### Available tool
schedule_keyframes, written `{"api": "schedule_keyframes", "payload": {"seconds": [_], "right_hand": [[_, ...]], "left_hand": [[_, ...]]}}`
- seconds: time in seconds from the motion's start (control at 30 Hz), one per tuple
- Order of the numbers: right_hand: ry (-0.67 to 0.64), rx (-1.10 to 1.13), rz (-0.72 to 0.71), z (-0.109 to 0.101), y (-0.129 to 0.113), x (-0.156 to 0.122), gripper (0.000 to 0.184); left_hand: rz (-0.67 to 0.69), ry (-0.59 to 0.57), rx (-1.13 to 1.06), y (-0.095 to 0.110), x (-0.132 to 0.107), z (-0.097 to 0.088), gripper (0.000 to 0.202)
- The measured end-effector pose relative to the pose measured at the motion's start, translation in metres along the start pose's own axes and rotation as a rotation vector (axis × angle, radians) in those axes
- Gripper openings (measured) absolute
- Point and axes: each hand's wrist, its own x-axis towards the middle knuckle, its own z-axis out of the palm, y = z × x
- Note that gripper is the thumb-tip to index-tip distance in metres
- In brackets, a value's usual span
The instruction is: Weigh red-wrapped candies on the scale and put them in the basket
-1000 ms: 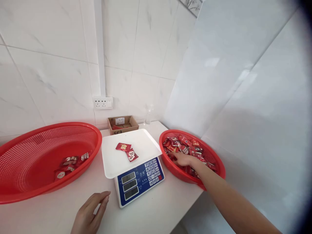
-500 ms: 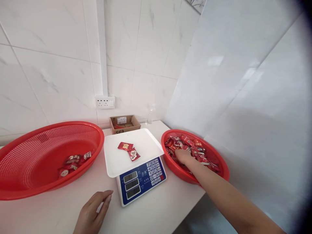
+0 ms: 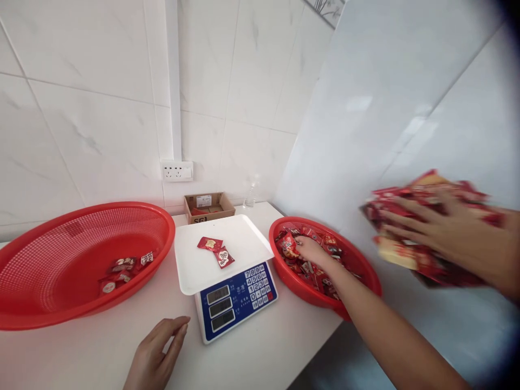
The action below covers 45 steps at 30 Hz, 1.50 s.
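Observation:
My right hand (image 3: 311, 250) is inside the right-hand red basket (image 3: 368, 300), its fingers pinching a small red candy packet (image 3: 289, 245). More packets (image 3: 314, 276) in red wrappers lie heaped beneath it. Over the white table, in front of the scale (image 3: 239, 300), my left hand (image 3: 160, 349) has thumb and fingertips drawn together with nothing visible in them. Two red packets (image 3: 222, 257) rest touching on the scale's white pan (image 3: 190, 265). The scale's digits are too faint to read.
A larger red basket (image 3: 158, 214) at left holds several packets (image 3: 124, 264). Behind the scale stand a small cardboard box (image 3: 209, 206) and a clear bottle (image 3: 251, 196). At right, another person's blurred hands (image 3: 459, 233) carry a pile of red packets (image 3: 406, 254) beside the wall.
My right hand has risen slightly from the heap with a red packet in its fingers. Another person's hands with a pile of packets have come in from the right. My left hand stays put.

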Motion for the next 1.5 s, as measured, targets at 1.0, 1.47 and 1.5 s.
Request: {"api": "schedule_keyframes", "payload": {"seconds": [1.0,1.47,1.5], "right_hand": [[-0.082,0.163,-0.419,0.024,-0.129,-0.017,0.052],[-0.154,-0.122,-0.642,0.063,-0.175,-0.021,0.065],[-0.155,-0.128,-0.654,0.063,-0.177,-0.019,0.066]], "left_hand": [[-0.030,0.020,-0.007,0.004,0.001,-0.001,0.018],[-0.055,-0.015,-0.029,-0.001,-0.003,0.001,0.014],[-0.058,-0.018,-0.029,-0.001,-0.004,0.001,0.014]]}}
